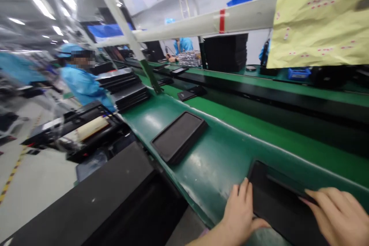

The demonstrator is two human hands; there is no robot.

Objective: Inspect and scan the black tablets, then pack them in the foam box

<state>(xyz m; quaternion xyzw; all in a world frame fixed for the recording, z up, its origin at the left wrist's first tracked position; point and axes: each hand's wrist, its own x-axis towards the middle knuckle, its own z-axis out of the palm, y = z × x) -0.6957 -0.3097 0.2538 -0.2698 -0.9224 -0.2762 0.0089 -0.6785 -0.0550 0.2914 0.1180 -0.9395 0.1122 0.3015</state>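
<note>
A black rectangular tray [276, 203] lies on the green bench at the lower right. My left hand [239, 209] grips the near left side of this tray, its fingers along the edge and its thumb at the lower corner. Between the fingers and thumb of my right hand [337, 209] is a thin dark flat panel [288, 185], tilted over the tray's far side. Whether the panel touches the tray floor I cannot tell. Another shallow black tray [178, 134], raised at the rim, sits on the bench to the left of my hands.
A large black box [86, 200] stands at the lower left beside the green bench [219, 169]. Dark flat devices [190, 93] lie on the conveyor beyond. Stacked black trays [127, 88] and a person in blue [82, 82] are farther left. Yellow paper [319, 23] hangs at upper right.
</note>
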